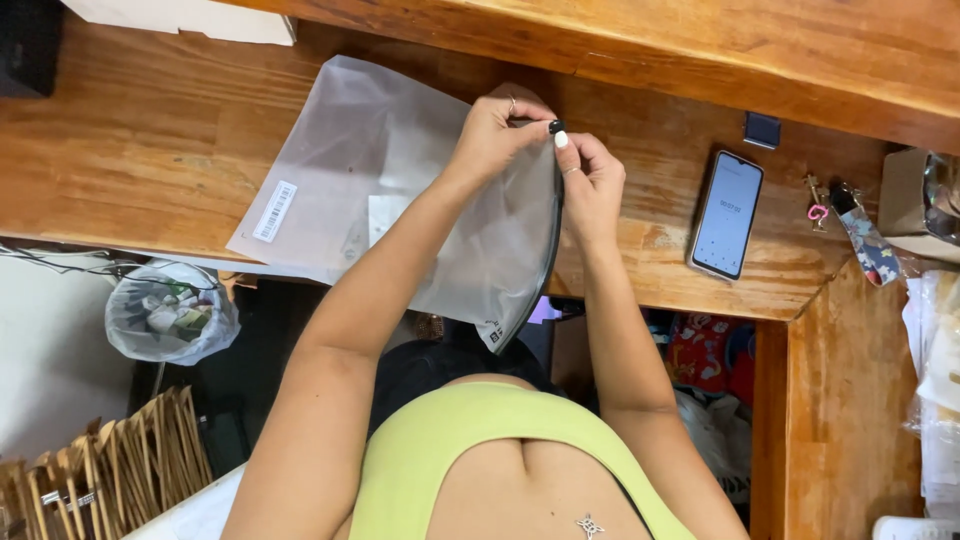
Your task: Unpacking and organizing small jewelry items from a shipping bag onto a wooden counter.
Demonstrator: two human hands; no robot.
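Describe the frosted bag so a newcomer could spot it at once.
Start at the wooden counter. On its middle lies the frosted bag, a large translucent pouch overhanging the front edge. Unlike the phone and keys to its right, it has a black zipper edge pinched by both hands and a white barcode sticker.

Frosted zip bag (400, 190) lies flat on wooden desk, lower corner overhanging the edge; black zipper strip along right side.

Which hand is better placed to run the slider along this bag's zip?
Probably the right. The right hand pinches the black slider, and the zip track runs down beneath it. The left hand grips the frosted bag at that corner, anchoring it.
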